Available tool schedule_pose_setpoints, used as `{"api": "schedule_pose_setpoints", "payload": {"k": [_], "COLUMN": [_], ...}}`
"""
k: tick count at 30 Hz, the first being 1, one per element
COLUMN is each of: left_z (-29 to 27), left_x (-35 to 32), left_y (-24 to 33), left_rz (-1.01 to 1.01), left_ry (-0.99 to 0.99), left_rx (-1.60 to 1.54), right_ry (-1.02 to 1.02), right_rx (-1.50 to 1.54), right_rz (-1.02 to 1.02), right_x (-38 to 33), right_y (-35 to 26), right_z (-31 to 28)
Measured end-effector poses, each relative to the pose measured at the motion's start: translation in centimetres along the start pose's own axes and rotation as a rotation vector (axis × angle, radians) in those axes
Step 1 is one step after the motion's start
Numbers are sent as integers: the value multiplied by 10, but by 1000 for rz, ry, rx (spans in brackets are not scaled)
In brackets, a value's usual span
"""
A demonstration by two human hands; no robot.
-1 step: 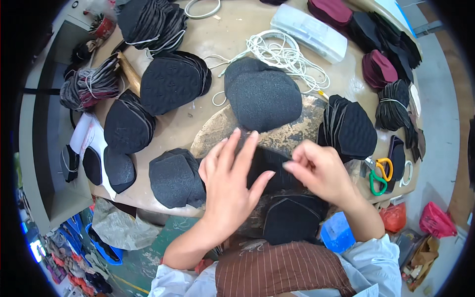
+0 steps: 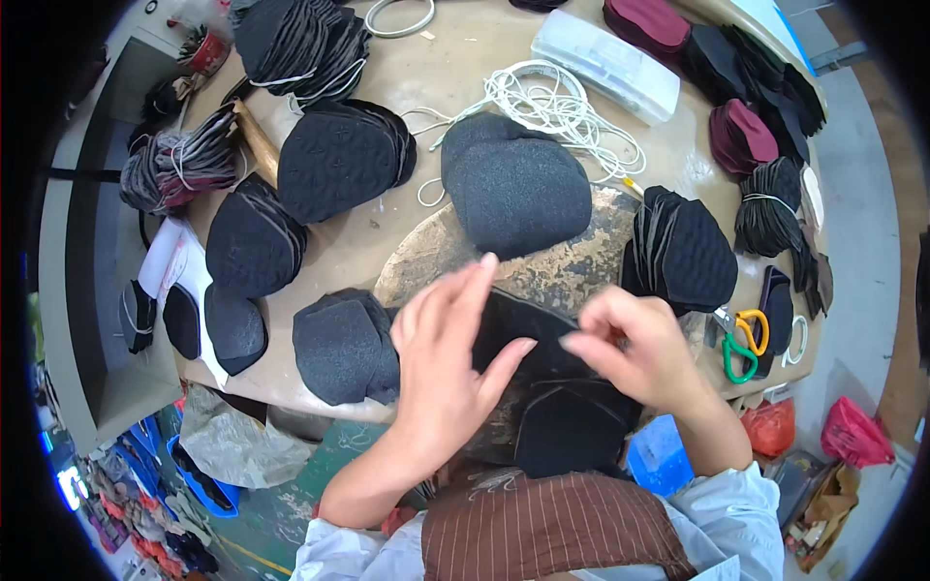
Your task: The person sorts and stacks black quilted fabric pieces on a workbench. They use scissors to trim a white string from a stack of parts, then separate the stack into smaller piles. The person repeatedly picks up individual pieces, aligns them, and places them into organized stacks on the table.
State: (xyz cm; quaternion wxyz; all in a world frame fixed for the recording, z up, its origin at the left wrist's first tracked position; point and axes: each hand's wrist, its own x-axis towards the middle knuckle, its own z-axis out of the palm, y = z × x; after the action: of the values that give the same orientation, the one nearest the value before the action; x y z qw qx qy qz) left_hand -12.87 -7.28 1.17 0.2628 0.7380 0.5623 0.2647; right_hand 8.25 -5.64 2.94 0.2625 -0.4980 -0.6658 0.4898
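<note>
A dark black piece of material (image 2: 523,334), flat with a straight far edge, lies between my hands over the worn round board (image 2: 542,276). My left hand (image 2: 436,353) rests along its left side, fingers stretched out and thumb apart. At its right edge, my right hand (image 2: 635,344) has thumb and fingers pinched together on the piece; motion blurs the fingertips. Just beyond my hands sits a stack of dark grey rounded pieces (image 2: 518,194). Another grey stack (image 2: 344,349) lies left of my left hand. Black pieces (image 2: 576,426) lie close to my body.
Stacks of black quilted pieces stand left (image 2: 339,160) and right (image 2: 693,252). Scissors with orange and green handles (image 2: 741,344) lie at right. Tangled white cord (image 2: 562,107) and a clear plastic box (image 2: 605,66) are at the back. A blue container (image 2: 661,455) sits below the table edge.
My left fingers have drawn closer together. The far edge of the black piece shows more between my hands, and my right hand has shifted slightly.
</note>
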Motion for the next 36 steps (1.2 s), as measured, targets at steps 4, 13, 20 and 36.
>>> {"api": "schedule_pose_setpoints", "payload": {"k": [4,13,20,36], "left_z": [-6,13,27,4], "left_x": [-40,26,65,-13], "left_y": [20,-3,-23,13], "left_rz": [-47,353,309,274], "left_ry": [222,224,99,18], "left_rx": [-550,224,336,291], "right_ry": [-22,660,586,547], "right_rx": [-8,-723,-768,133], "right_rz": [-195,34,96,1], "right_x": [-24,-41,-38,-41], "right_y": [-20,28,40,6], "right_z": [-28,-76,-75,-59]}}
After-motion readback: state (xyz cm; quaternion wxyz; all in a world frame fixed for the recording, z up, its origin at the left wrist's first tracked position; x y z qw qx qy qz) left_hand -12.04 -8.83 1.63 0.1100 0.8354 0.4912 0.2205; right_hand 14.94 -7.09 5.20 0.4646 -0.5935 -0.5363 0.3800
